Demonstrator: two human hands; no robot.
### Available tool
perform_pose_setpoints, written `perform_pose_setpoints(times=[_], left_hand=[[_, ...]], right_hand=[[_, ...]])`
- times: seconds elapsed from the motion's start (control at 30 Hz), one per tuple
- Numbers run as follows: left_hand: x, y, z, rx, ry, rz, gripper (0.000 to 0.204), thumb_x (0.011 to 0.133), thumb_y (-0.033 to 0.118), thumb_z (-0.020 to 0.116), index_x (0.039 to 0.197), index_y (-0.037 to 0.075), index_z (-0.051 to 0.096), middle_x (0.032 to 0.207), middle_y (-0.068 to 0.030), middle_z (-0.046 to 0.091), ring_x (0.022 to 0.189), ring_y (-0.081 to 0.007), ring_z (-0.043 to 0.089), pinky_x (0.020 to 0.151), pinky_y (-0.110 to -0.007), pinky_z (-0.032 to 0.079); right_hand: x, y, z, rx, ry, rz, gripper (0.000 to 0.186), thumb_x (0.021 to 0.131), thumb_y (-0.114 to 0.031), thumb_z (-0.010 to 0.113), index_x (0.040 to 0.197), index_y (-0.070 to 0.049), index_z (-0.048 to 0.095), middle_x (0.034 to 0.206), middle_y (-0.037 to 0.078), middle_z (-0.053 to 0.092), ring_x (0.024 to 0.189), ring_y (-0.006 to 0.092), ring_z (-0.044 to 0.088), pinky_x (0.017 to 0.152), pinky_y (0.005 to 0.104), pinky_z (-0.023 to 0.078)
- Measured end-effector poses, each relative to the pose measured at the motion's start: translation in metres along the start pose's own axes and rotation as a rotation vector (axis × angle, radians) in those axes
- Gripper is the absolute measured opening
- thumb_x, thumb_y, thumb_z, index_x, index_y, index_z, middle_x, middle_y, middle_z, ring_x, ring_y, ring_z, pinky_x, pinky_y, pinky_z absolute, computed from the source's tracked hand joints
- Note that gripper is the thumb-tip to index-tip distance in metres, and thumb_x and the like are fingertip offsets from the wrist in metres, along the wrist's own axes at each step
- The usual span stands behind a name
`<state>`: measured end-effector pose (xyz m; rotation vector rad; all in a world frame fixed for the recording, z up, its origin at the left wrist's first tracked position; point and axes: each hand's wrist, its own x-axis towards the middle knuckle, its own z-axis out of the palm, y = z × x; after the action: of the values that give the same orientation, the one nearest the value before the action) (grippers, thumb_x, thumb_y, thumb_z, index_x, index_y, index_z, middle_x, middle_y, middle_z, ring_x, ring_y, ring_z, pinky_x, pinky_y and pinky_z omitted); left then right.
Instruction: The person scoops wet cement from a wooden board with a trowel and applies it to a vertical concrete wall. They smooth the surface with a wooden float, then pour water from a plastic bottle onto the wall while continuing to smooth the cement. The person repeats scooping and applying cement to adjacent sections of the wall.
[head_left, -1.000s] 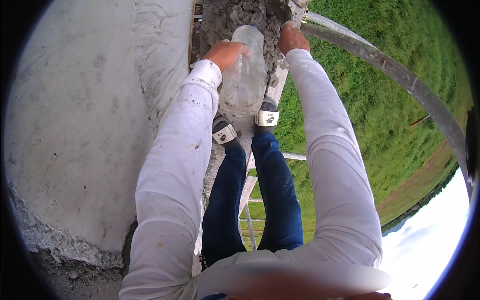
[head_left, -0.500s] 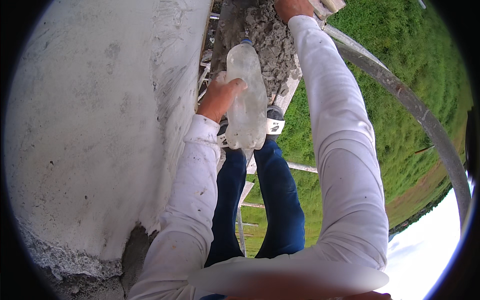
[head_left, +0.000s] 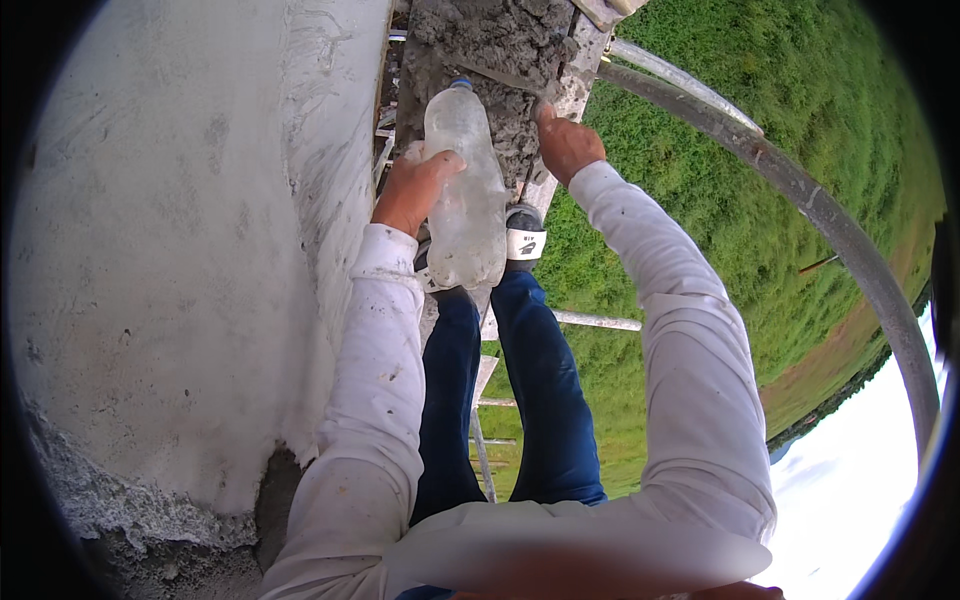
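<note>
A big cloudy plastic bottle (head_left: 466, 190) with a blue cap is gripped around its side by my left hand (head_left: 415, 185). Its capped end points away from me, over wet grey mortar (head_left: 490, 35) heaped on a board. My right hand (head_left: 568, 145) is closed at the mortar's right edge, on what looks like a trowel (head_left: 505, 78). Only a thin, mortar-smeared edge of that tool shows, running left into the heap. The handle is hidden by my fingers.
A pale plastered wall (head_left: 170, 220) rises close on my left, rough and broken at its lower end. My feet in dark sandals (head_left: 525, 240) stand on narrow planks. A curved metal pipe (head_left: 800, 185) arcs along the right, above grass (head_left: 720, 60) lower down.
My right hand has come back toward me from the far end of the board to beside the bottle's cap, bringing the trowel-like tool into view. My left hand still grips the bottle.
</note>
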<state>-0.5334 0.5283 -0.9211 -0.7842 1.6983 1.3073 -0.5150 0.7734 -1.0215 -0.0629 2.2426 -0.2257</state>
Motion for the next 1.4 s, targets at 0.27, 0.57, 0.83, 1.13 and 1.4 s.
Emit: perform_pose_setpoints(times=[0.27,0.57,0.83,1.13,1.4], left_hand=[[0.030,-0.004,0.010,0.264,-0.032,0.063,0.054,0.079,0.036,0.072,0.112,-0.007,0.068,0.099,-0.0202,0.074,0.084,-0.0302,0.069,0.080,-0.038,0.054],[0.033,-0.006,0.017,0.201,-0.104,0.080,0.043,0.080,0.030,0.074,0.106,-0.004,0.071,0.091,-0.0128,0.072,0.079,-0.0231,0.067,0.073,-0.037,0.053],[0.033,0.018,0.017,-0.010,-0.242,-0.120,0.034,0.083,0.030,0.073,0.104,0.002,0.073,0.091,-0.0079,0.070,0.078,-0.0205,0.066,0.072,-0.035,0.054],[0.028,0.032,0.002,-0.056,-0.301,-0.231,0.037,0.086,0.032,0.072,0.109,0.004,0.071,0.097,-0.0076,0.070,0.083,-0.0197,0.066,0.076,-0.035,0.053],[0.015,0.008,0.006,0.035,-0.315,-0.298,0.045,0.082,0.030,0.075,0.116,0.001,0.071,0.106,-0.0096,0.071,0.090,-0.0219,0.069,0.072,-0.037,0.056]], right_hand=[[0.008,0.012,0.038,0.135,-0.010,0.139,0.028,0.105,-0.016,0.045,0.128,-0.002,0.052,0.105,0.026,0.075,0.099,0.0435,0.074,0.089,0.0542,0.058],[0.063,0.082,-0.018,0.286,0.288,0.417,0.034,0.097,-0.022,0.059,0.127,-0.008,0.057,0.123,0.026,0.071,0.112,0.0417,0.071,0.095,0.0530,0.057],[0.039,0.025,0.026,0.241,0.110,0.247,0.034,0.104,-0.018,0.048,0.129,0.002,0.057,0.120,0.025,0.073,0.110,0.0421,0.072,0.096,0.0516,0.057],[0.003,-0.034,0.044,0.278,0.097,0.246,0.032,0.107,-0.017,0.040,0.125,0.006,0.053,0.103,0.027,0.075,0.094,0.0408,0.075,0.082,0.0499,0.061],[-0.040,-0.051,0.060,0.328,-0.073,0.309,0.027,0.106,-0.014,0.045,0.124,0.004,0.054,0.105,0.023,0.076,0.101,0.0391,0.076,0.085,0.0476,0.061]])
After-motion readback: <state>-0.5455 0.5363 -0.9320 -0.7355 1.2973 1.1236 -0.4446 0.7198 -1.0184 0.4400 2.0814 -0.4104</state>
